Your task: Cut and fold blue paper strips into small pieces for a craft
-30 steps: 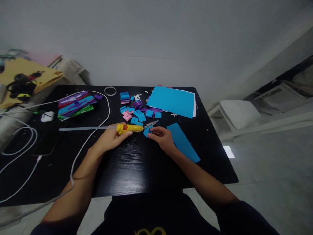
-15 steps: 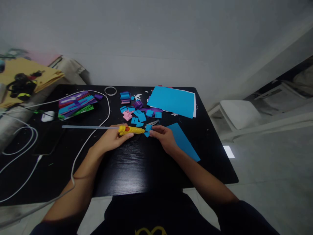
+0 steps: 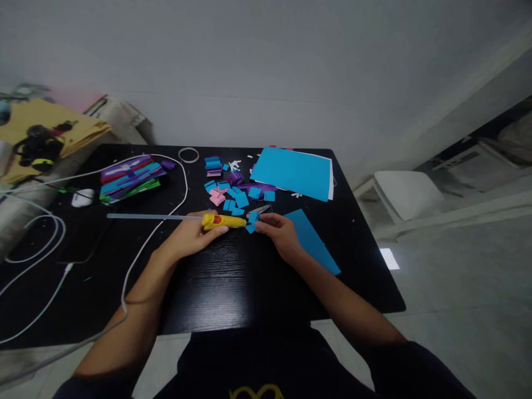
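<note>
My left hand (image 3: 193, 235) is wrapped round a yellow hot glue gun (image 3: 220, 221), which lies level with its nozzle pointing right. A long translucent glue stick (image 3: 145, 216) juts from its back end. Between the fingertips of my right hand (image 3: 280, 235) is a small folded blue paper piece (image 3: 251, 223), and the nozzle meets it or is very close. Just behind the paper lie scissors (image 3: 261, 210), partly hidden. Several small blue paper pieces (image 3: 241, 199) and pink paper pieces (image 3: 216, 196) are scattered beyond my hands.
Blue sheets lie at the back right (image 3: 295, 172) and beside my right wrist (image 3: 311, 241). Coloured paper strips (image 3: 131, 176) are stacked at left. A white cable (image 3: 141, 249) crosses the table and my left forearm; a phone (image 3: 81, 241) lies at left. A white chair (image 3: 407, 194) stands at right.
Almost nothing differs. Both hands hold the glue gun and the blue paper piece in nearly the same place; the whole view has shifted very slightly.
</note>
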`<state>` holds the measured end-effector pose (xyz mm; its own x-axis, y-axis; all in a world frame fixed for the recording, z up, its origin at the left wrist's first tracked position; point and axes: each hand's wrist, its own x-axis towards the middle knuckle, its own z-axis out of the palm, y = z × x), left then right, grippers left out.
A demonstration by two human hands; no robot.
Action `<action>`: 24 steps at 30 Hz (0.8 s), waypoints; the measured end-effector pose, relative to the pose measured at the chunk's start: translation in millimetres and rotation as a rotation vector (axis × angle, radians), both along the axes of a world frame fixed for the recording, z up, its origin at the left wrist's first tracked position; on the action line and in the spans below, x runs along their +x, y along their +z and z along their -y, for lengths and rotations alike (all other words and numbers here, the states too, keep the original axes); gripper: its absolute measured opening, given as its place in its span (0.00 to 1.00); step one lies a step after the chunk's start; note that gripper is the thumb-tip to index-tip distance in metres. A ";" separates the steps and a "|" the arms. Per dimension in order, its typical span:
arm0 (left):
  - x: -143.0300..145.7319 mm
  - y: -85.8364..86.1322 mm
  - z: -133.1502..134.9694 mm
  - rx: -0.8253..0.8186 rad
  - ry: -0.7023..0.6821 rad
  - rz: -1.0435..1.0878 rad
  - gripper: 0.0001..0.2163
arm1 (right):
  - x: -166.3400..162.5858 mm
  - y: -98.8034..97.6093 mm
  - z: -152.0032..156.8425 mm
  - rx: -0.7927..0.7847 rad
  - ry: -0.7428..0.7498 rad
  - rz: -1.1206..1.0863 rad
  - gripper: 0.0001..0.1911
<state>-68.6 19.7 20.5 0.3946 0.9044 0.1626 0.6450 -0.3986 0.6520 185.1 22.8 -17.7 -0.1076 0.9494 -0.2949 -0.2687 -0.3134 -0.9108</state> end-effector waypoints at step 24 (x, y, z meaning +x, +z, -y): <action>-9.3 -0.6 -7.4 0.180 0.398 -0.249 0.13 | 2.0 -1.6 -0.1 0.092 -0.015 -0.022 0.22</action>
